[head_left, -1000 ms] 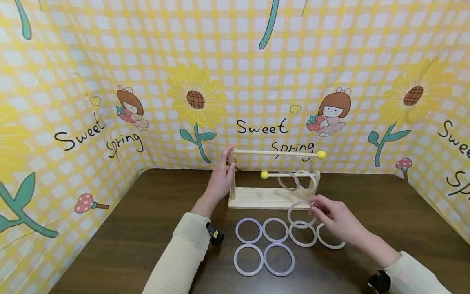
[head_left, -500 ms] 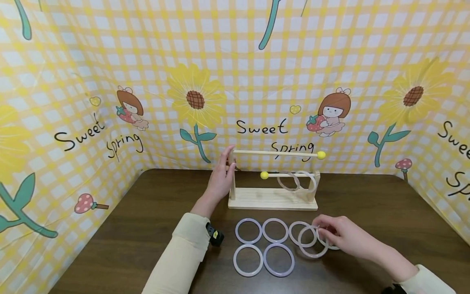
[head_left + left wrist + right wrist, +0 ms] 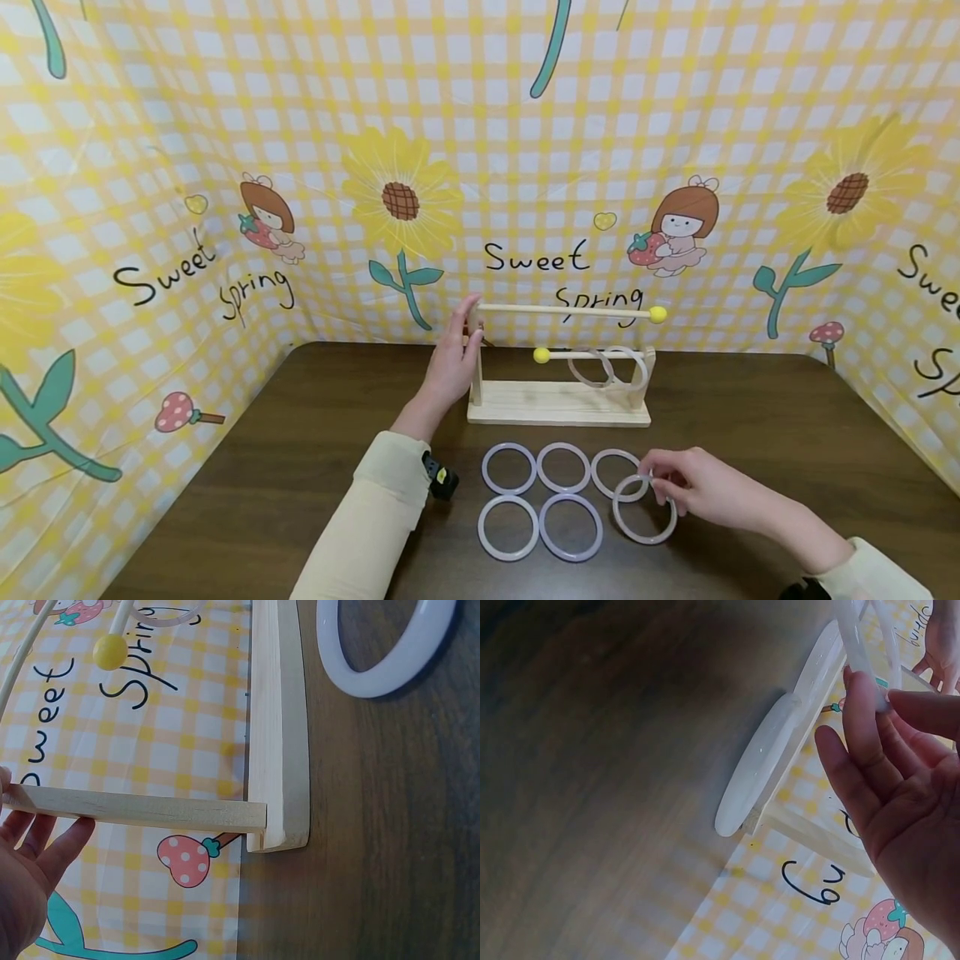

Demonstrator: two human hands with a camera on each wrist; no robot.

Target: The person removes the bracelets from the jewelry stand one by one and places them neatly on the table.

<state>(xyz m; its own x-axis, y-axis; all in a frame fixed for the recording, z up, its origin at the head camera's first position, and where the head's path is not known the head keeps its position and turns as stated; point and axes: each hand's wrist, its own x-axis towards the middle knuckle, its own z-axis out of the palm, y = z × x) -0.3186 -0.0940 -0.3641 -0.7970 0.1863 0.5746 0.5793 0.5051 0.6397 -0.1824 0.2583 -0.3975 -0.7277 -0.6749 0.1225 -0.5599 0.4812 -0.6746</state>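
My right hand [image 3: 693, 487] pinches a pale translucent ring [image 3: 645, 542] between thumb and fingers, tilted above the tabletop. In the head view that ring overlaps another pale ring [image 3: 606, 493] lying on the table. The right wrist view shows the thumb and fingertips at the edge of the held ring [image 3: 853, 645]. A wooden rack [image 3: 551, 402] with two horizontal rods stands behind the rings. My left hand [image 3: 450, 362] holds its left upright [image 3: 142, 806] near the top, with fingers on the outer side and one fingertip over the inner side. Two rings [image 3: 637, 379] hang on the lower rod.
Several pale and lilac rings lie in two rows before the rack, among them a lilac ring [image 3: 543, 533] in the front row. Yellow balls [image 3: 657, 315] cap the rods' ends. Yellow checked cloth [image 3: 495, 183] rises behind the dark wooden table [image 3: 300, 500].
My right hand has come down and towards me with the ring, away from the rack. A ring partly seen under that hand earlier no longer shows. My left hand stays on the upright.
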